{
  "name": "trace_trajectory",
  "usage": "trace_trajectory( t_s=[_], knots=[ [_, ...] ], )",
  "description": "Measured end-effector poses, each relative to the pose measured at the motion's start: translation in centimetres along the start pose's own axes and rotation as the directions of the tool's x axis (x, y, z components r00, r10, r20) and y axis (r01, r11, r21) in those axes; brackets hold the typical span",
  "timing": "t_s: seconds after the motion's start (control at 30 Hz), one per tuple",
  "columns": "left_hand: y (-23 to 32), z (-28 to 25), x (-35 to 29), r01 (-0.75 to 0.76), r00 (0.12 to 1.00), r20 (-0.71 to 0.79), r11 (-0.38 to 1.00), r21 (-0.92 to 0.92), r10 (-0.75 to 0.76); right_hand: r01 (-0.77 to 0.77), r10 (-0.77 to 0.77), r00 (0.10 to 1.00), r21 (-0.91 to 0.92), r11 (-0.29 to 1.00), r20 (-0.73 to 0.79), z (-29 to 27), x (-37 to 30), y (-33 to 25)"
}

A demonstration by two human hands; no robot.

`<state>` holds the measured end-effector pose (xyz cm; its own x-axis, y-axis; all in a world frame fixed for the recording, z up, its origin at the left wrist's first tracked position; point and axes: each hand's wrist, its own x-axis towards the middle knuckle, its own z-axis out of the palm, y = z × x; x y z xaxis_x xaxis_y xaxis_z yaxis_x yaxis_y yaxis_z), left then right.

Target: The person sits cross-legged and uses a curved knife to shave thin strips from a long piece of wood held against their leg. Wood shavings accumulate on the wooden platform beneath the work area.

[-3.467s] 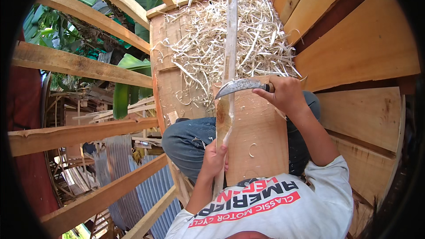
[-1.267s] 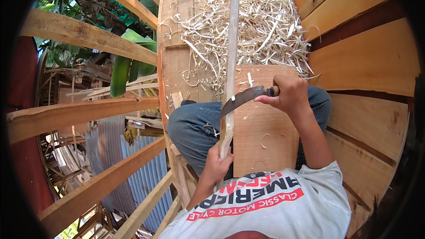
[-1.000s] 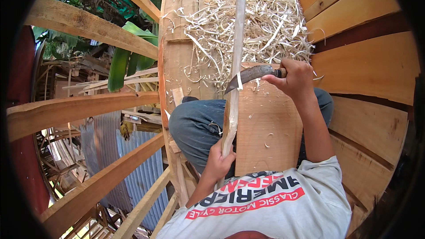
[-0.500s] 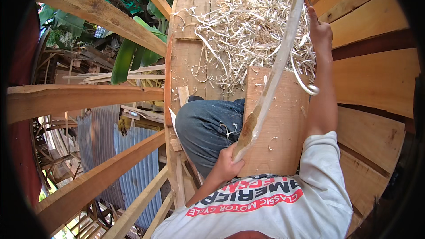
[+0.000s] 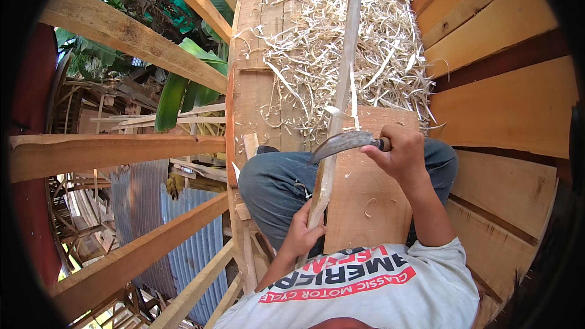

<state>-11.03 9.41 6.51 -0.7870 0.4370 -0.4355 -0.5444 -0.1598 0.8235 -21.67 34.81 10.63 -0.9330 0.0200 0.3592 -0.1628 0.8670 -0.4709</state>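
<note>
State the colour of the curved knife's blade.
The blade is mottled grey, best seen in the head view.

Downward fisheye view, head height

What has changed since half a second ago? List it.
The right hand has drawn back toward the body from near the far end of the stick; the curved knife now lies across the stick. The stick's far end has swung left. The left hand still grips its near part; the wide board stays over the legs.
</note>
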Motion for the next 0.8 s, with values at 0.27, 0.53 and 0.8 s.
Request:
trace_trajectory(
  t_s=[0.27, 0.53, 0.8],
  knots=[
    [-0.2, 0.7, 0.2, -0.025, 0.996, -0.078, 0.967, 0.255, 0.046, -0.164, 0.168, 0.986, -0.231, 0.959, -0.001, 0.8, 8.6, 4.3],
    [0.0, 0.6, 0.4, -0.077, 0.989, -0.084, 0.908, 0.413, 0.122, -0.562, 0.563, 0.826, -0.139, 0.815, -0.038, -0.8, 17.0, 9.9],
    [-0.1, -0.1, 0.6, 0.109, 0.993, -0.063, 0.981, 0.162, -0.100, -0.573, 0.573, 0.820, -0.029, 0.819, -0.015, -2.0, 11.7, 13.1]
  ],
)
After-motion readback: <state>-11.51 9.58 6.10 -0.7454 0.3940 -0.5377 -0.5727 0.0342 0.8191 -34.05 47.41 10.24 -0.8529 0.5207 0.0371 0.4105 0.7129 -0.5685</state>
